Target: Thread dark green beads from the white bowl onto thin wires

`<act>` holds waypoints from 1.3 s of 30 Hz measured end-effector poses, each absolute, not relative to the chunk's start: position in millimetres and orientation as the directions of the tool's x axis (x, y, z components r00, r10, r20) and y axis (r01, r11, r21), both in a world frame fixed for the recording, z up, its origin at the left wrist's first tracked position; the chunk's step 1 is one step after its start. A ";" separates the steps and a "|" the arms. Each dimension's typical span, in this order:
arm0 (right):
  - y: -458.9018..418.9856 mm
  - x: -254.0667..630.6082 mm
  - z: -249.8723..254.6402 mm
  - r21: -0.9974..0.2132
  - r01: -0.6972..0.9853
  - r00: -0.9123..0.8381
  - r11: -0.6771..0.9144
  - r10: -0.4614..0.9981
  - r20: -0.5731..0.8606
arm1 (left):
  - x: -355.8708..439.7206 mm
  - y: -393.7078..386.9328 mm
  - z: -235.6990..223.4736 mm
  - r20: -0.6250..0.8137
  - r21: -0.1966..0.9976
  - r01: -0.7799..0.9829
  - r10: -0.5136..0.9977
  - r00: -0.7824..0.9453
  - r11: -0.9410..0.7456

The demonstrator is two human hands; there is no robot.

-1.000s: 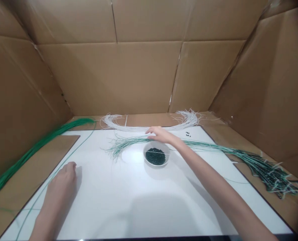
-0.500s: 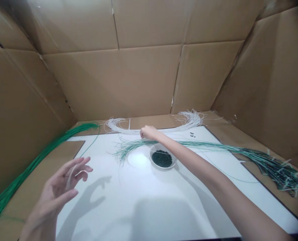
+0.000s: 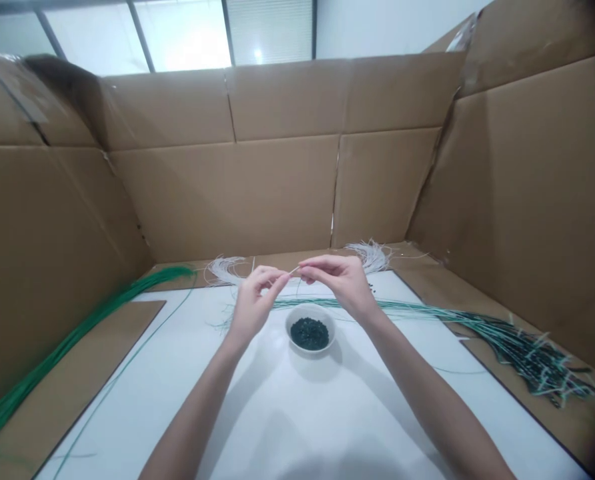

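Note:
Above the far part of the white board, my left hand (image 3: 258, 293) and my right hand (image 3: 341, 283) meet fingertip to fingertip. Between their pinched fingers runs a short stretch of thin white cord (image 3: 294, 270), gripped at both sides. Below them stands a white bowl (image 3: 311, 309) filled with small dark beads (image 3: 309, 333). Behind the bowl, thin green cords (image 3: 422, 306) stretch sideways and partly pass behind my right hand. Whether a bead is on the white cord is too small to tell.
A thick green cord bundle (image 3: 102, 301) lies along the left side. White cords (image 3: 225, 269) lie at the back, their middle hidden by my hands. At right, the green cords end in dark beaded pieces (image 3: 537, 367). Cardboard walls (image 3: 277, 193) enclose the board (image 3: 277, 413).
My left hand has moved from the left to the middle and closed on the white cord. My right hand has lifted from the white cords at the back. The view has tilted upward.

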State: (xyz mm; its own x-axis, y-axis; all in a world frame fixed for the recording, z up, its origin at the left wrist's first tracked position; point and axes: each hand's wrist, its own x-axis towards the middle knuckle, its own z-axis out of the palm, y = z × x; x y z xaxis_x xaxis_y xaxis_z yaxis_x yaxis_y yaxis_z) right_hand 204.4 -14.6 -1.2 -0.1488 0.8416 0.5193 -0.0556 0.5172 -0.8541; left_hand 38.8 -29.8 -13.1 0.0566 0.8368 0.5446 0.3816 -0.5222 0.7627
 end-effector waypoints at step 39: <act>-2.6 218.8 -7.8 -0.902 -0.111 -0.078 0.418 0.901 0.427 | 68.1 -12.5 -24.3 0.381 0.909 0.104 0.905 0.188 -0.404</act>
